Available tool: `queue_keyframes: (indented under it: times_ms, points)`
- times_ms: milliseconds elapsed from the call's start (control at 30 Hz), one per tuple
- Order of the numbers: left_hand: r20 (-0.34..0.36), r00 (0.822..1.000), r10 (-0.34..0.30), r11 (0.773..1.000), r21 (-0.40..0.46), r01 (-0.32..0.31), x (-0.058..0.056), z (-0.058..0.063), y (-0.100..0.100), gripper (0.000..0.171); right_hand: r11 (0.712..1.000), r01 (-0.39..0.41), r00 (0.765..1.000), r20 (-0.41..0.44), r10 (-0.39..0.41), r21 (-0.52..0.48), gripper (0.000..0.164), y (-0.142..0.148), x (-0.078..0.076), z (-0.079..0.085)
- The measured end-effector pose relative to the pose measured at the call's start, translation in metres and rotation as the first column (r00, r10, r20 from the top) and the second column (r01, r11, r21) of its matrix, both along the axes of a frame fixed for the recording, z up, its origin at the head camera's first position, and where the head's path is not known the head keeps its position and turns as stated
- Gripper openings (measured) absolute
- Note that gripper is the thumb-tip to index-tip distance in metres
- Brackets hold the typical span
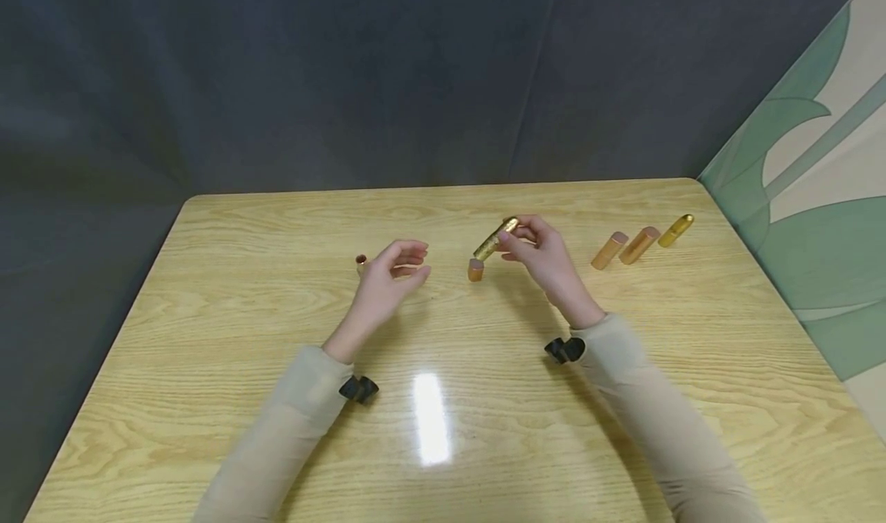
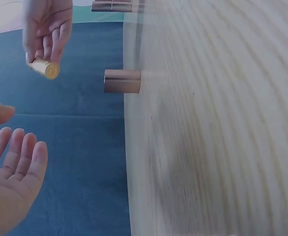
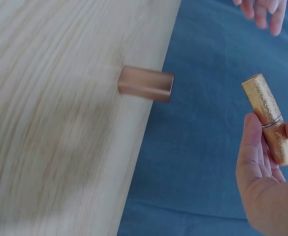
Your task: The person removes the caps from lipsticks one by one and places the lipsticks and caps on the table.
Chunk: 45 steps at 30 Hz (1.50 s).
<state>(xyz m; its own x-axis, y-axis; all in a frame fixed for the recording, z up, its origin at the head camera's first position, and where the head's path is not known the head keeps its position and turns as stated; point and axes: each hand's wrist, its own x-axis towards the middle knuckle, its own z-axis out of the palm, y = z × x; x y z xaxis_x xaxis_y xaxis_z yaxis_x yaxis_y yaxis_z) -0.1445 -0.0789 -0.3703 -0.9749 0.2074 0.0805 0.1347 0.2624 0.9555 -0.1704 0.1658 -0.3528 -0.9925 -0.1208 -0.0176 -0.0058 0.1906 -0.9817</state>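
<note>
A gold, glittery lipstick tube (image 1: 495, 238) with a rounded end and a thin silver ring is pinched between the thumb and fingers of my right hand (image 1: 543, 255), above the table and tilted. Just below its lower end, a short copper-coloured cap (image 1: 476, 271) stands upright on the table. My left hand (image 1: 390, 278) hovers to the left with fingers apart and nothing in it; the left wrist view shows its relaxed fingers (image 2: 23, 157). Behind that hand, a small gold piece with a dark reddish top (image 1: 361, 260) stands partly hidden.
To the right stand two copper-coloured tubes (image 1: 609, 251) (image 1: 640, 246) and a gold round-topped tube (image 1: 675, 231). The wooden table (image 1: 208, 369) ends at a dark cloth (image 1: 360, 84) behind, and a green patterned panel (image 1: 831, 200) rises on the right.
</note>
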Motion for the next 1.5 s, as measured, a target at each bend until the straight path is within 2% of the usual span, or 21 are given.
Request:
queue_keyframes:
  times_ms: [233,600,900,1500]
  points:
    - [0.073,0.996,-0.053,0.998,-0.031,0.056,0.000,-0.002,0.005,0.039,0.999,-0.031,0.999,0.018,0.031,0.008,0.036,-0.014,0.003,-0.002]
    - [0.121,0.988,-0.101,0.990,-0.084,0.112,-0.002,-0.009,0.011,0.043,0.992,-0.097,0.994,0.049,0.093,0.077,0.035,-0.034,0.009,-0.008]
    - [0.159,0.977,-0.139,0.982,-0.108,0.157,-0.002,-0.011,0.012,0.045,0.988,-0.138,0.990,0.050,0.135,0.067,0.033,-0.045,0.013,-0.013]
    - [0.156,0.981,-0.119,0.972,-0.183,0.147,-0.003,-0.011,0.014,0.038,0.979,-0.189,0.981,0.060,0.185,0.074,0.033,-0.051,0.016,-0.012]
